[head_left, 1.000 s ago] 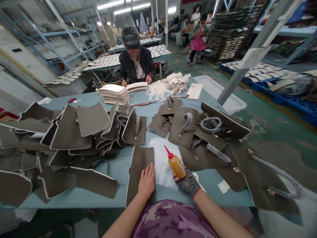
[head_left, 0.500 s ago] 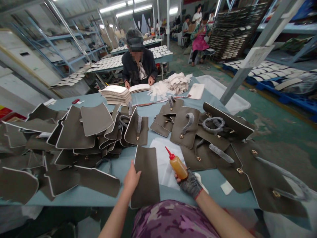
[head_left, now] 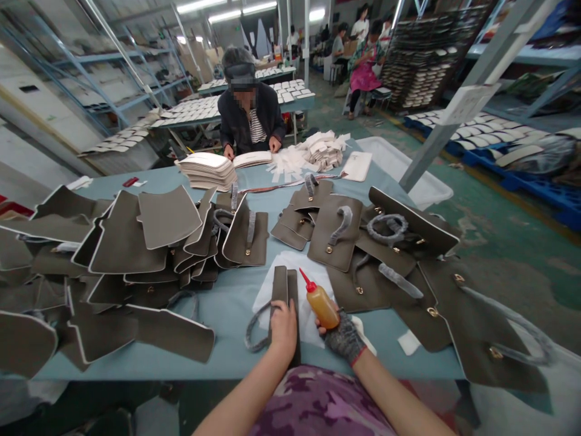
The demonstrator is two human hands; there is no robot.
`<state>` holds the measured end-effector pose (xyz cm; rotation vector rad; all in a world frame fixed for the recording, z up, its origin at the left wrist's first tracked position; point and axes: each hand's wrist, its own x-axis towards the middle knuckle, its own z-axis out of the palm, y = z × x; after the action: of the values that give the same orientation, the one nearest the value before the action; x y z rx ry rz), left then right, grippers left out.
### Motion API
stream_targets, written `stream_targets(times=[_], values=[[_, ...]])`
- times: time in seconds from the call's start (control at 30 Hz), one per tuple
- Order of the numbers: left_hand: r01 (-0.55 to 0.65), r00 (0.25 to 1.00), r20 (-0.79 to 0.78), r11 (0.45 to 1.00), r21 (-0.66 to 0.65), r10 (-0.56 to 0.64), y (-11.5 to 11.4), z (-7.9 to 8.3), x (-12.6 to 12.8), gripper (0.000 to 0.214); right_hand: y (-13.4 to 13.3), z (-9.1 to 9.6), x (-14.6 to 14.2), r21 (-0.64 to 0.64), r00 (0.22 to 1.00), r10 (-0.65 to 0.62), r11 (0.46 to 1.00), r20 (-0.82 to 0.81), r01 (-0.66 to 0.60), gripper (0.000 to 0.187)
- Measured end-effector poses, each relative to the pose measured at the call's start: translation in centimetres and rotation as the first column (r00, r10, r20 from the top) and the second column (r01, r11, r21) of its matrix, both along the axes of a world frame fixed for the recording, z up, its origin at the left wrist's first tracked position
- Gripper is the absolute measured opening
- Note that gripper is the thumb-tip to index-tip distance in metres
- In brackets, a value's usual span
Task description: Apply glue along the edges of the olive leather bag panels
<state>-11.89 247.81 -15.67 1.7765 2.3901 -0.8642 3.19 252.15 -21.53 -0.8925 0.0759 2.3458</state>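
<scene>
My left hand (head_left: 284, 328) bends its fingers over a dark olive-brown bag panel (head_left: 280, 281), which lies folded lengthwise in front of me. A plastic-wrapped handle loop (head_left: 255, 332) sticks out from its left side. Under the panel, partly covered, is a white sheet (head_left: 267, 275). Just to the right, my right hand (head_left: 345, 340), in a grey knitted glove with bare fingertips, grips a squeeze bottle (head_left: 323, 307) of amber liquid. Its red pointed nozzle tilts up and to the left, near the panel's right edge, apart from it.
Brown panels (head_left: 129, 242) pile up on the left of the blue-green table (head_left: 236, 363); more panels with wrapped handles (head_left: 336, 233) lie right. Across the table, a person (head_left: 249, 115) handles pale pieces beside a stack (head_left: 209, 172). A grey post (head_left: 449, 121) slants at right.
The panel under my left hand has gone from flat to folded, with its handle loop now showing. That hand moved right and onto the fold. The bottle stays in my right hand.
</scene>
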Motion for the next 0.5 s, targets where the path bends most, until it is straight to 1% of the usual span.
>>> stream_targets(times=[0.17, 0.23, 0.27, 0.3, 0.37, 0.43, 0.5], values=[[0.006, 0.999, -0.049, 1.000, -0.029, -0.008, -0.3, -2.2, 0.6, 0.065, 0.2, 0.8, -0.3, -0.022, 1.000, 0.019, 1.000, 0.020, -0.018, 0.018], [-0.010, 0.999, -0.042, 1.000, -0.024, 0.009, -0.4, -2.5, 0.7, 0.067, 0.0, 1.0, -0.4, -0.015, 1.000, -0.002, 1.000, 0.027, 0.002, 0.016], [-0.023, 0.999, -0.029, 1.000, -0.020, 0.023, -0.3, -2.4, 0.8, 0.068, -0.1, 1.1, -0.5, -0.007, 0.999, -0.015, 1.000, 0.031, 0.016, 0.015], [-0.034, 0.999, -0.008, 0.999, -0.018, 0.034, -0.2, -2.1, 0.7, 0.069, -0.3, 1.1, -0.6, 0.001, 0.999, -0.028, 1.000, 0.034, 0.028, 0.016], [-0.060, 0.997, 0.054, 0.998, -0.015, 0.061, -0.1, -0.7, 0.3, 0.070, -0.6, 0.8, -0.7, 0.006, 0.999, -0.034, 0.999, 0.039, 0.034, 0.017], [-0.108, 0.982, 0.154, 0.994, -0.013, 0.109, -0.4, 1.4, -0.8, 0.068, -0.9, 0.1, -0.8, -0.003, 0.998, -0.038, 0.999, 0.052, 0.039, 0.018], [-0.183, 0.940, 0.289, 0.983, -0.017, 0.180, -1.0, 3.8, -2.6, 0.066, -1.0, -0.6, -0.8, -0.003, 0.996, -0.058, 0.998, 0.065, 0.058, 0.020]])
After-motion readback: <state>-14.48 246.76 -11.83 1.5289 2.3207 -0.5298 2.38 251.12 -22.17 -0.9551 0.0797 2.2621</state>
